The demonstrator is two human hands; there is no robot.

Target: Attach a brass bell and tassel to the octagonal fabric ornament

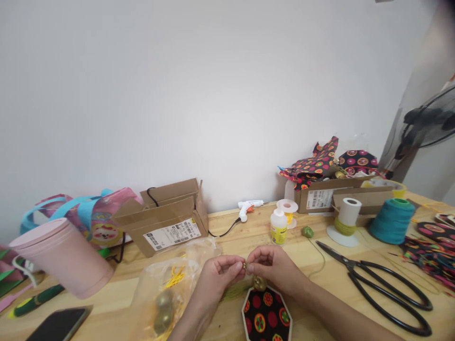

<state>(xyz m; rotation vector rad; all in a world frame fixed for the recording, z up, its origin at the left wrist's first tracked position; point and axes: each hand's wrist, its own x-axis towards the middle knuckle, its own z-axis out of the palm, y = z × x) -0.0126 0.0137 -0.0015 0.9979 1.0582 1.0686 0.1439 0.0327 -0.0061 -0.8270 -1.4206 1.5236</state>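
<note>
My left hand (223, 273) and my right hand (273, 267) meet at the front middle of the table, each with thumb and forefinger pinched. Between the fingertips is a small gold-coloured piece (244, 265), too small to name surely; both hands grip it. Just below my right hand sits a round gold bell or bead (259, 283), at the top of an octagonal panel (267, 315) covered in black fabric with bright round prints and edged in pale trim. Olive-green threads (236, 290) lie between my hands on the wood.
Left of my hands lies a plastic bag (142, 289) with gold balls. Large black scissors (377, 279) lie right, near a teal thread cone (392, 221). A glue bottle (278, 227), glue gun (248, 208) and cardboard boxes (167, 215) stand behind. A phone (59, 324) lies front left.
</note>
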